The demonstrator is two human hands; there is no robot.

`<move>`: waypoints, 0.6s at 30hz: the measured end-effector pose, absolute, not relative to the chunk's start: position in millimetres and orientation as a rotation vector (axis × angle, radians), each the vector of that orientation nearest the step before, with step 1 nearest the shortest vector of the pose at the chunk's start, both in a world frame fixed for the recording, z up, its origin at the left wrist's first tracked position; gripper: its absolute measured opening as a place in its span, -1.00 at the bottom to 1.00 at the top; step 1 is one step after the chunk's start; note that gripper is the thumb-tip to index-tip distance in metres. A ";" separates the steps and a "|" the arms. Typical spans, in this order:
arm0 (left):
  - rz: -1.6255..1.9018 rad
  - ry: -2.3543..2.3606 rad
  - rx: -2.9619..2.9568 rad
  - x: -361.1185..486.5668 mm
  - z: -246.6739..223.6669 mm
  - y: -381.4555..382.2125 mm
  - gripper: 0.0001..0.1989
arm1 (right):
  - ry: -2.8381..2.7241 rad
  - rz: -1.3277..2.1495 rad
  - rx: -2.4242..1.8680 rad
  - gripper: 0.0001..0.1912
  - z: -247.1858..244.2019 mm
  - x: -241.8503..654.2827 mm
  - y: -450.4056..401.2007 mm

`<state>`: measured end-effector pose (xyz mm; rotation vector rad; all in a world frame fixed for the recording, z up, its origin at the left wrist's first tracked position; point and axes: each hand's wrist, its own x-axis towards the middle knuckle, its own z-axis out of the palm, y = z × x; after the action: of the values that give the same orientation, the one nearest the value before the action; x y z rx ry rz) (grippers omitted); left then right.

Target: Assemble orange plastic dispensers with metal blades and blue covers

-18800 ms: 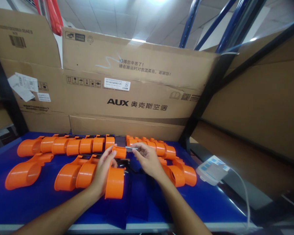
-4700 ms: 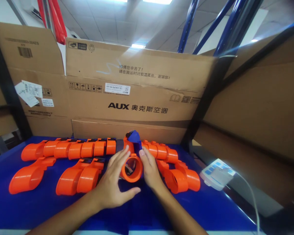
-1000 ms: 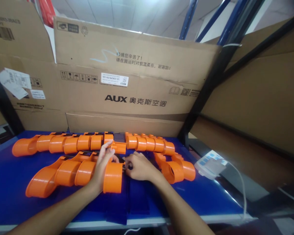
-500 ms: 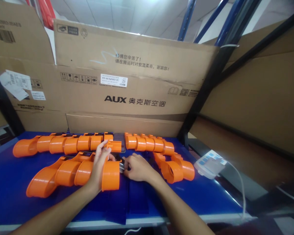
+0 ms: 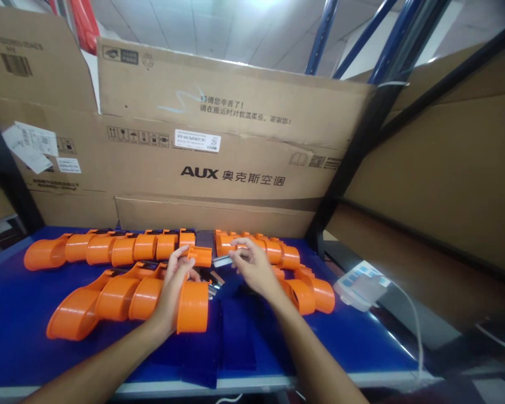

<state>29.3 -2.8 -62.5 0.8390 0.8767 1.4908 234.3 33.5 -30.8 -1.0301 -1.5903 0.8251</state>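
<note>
My left hand [image 5: 173, 294] is wrapped round an orange plastic part [image 5: 192, 307] with a wide round ring at its lower end. The part's narrow grooved end [image 5: 201, 257] sticks out above my fingers, pointing right. In the fingertips of my right hand [image 5: 252, 266] is a thin, shiny metal strip [image 5: 222, 261], pointing left. Its tip is close to the grooved end; whether they touch I cannot tell. Below, between my hands, lie several loose metal pieces [image 5: 214, 285], partly hidden by the orange part.
Rows of similar orange parts [image 5: 99, 248] stand on the blue table [image 5: 303, 348] to the left, with others [image 5: 315, 294] at right. Dark blue flat pieces [image 5: 238, 336] lie in front. A white plastic box [image 5: 362, 286] with a cable sits right. A cardboard sheet [image 5: 235, 146] stands behind.
My right hand has risen from the loose metal pieces to the grooved end of the orange part, bringing a metal strip with it. My left hand keeps its hold, nearly still.
</note>
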 end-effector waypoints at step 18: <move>1.458 0.836 0.811 32.1 -64.0 -5.1 -0.25 | -1.414 0.856 -0.848 -0.65 -30.5 226.3 33.7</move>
<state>32.1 -5.1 -64.0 0.8108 0.8364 1.4583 226.3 33.7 -30.5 -0.8475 -1.4141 0.8555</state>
